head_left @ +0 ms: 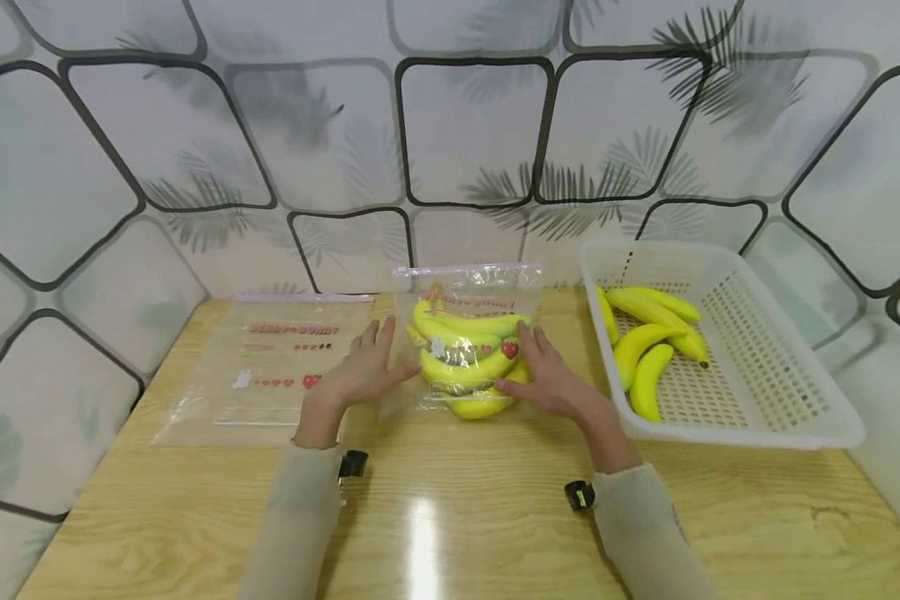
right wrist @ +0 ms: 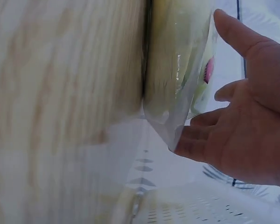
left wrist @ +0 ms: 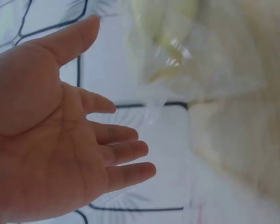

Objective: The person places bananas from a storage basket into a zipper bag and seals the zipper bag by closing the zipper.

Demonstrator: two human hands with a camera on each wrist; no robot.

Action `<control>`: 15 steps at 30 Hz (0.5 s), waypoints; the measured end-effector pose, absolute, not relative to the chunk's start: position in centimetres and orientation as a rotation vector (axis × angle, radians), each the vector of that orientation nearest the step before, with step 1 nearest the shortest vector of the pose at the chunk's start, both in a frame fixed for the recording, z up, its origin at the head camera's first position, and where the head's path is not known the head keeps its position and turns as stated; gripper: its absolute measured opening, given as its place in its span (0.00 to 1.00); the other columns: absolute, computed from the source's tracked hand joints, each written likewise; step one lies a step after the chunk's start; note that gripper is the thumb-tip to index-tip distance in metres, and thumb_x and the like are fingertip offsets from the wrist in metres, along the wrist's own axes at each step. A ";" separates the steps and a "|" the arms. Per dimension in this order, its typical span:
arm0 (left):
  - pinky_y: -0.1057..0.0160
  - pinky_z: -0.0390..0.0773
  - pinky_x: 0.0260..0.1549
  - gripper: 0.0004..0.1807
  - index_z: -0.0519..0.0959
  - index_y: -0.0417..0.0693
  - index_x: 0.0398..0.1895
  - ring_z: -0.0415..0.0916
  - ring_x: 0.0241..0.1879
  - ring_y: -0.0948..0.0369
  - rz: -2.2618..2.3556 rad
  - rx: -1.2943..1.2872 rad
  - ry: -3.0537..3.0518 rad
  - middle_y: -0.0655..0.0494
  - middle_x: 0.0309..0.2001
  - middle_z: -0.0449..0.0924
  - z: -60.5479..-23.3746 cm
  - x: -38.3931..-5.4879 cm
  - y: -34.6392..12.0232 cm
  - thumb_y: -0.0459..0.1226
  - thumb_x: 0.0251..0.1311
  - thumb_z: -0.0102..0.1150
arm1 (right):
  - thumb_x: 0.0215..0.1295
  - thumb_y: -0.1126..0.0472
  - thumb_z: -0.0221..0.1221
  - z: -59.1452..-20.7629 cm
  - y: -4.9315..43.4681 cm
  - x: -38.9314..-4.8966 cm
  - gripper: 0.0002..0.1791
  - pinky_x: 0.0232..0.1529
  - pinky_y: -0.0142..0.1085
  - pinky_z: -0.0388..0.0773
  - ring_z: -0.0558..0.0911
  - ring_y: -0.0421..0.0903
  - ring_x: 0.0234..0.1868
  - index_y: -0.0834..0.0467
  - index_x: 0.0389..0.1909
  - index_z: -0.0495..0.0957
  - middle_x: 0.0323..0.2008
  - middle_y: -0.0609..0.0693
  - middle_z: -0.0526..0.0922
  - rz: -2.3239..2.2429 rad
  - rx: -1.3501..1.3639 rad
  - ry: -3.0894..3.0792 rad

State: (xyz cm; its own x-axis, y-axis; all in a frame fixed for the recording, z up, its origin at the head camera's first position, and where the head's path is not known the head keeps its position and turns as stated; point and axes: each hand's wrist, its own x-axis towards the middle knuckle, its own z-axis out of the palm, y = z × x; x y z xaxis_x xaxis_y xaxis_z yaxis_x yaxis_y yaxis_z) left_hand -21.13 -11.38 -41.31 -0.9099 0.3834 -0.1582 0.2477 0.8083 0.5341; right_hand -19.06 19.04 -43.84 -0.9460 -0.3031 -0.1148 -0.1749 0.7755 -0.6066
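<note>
Where the clear plastic zip bag with the lilac strip and red print (head_left: pixel 495 287) lies: on the pale wood-grain table (head_left: pixel 495 500) I am looking at, its strip at the far end.
Yellow curved bananas with greenish tints (head_left: pixel 465 368): inside that bag, stacked and seen through the printed plastic.
Left hand (head_left: pixel 363 369): bare, just left of the bag, fingers straight and spread, thumb stretched towards the bag; whether the thumb touches it I cannot tell.
Right hand (head_left: pixel 553 382): bare, fingers extended, fingertips against the bag's right edge, thumb reaching over its near right part.
Flat clear bag with matching red print (head_left: pixel 270 367): left of the filled bag, strip also at the far end.
White perforated plastic basket (head_left: pixel 780 375): right of the filled bag.
Loose yellow bananas (head_left: pixel 652 317): right of the filled bag too, gathered along the basket's near-bag side.
White cloth backdrop with black outlines and grey leaves (head_left: pixel 476 133): behind the bag.
</note>
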 end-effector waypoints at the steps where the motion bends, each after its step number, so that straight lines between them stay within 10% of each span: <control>1: 0.28 0.47 0.67 0.50 0.33 0.37 0.78 0.30 0.74 0.29 0.769 0.478 2.737 0.28 0.76 0.28 -41.1 -21.1 -12.1 0.53 0.71 0.50 | 0.67 0.41 0.60 -43.7 18.7 -18.9 0.58 0.71 0.65 0.45 0.38 0.71 0.75 0.56 0.79 0.28 0.77 0.67 0.27 -0.902 -0.378 2.777; 15: 0.24 0.56 0.59 0.43 0.50 0.26 0.73 0.42 0.66 0.20 0.425 0.185 2.714 0.15 0.68 0.44 -39.6 -19.6 -23.6 0.48 0.67 0.51 | 0.67 0.47 0.62 -41.8 8.6 -16.0 0.47 0.75 0.55 0.48 0.44 0.61 0.78 0.57 0.78 0.49 0.77 0.64 0.46 -0.575 -0.813 3.001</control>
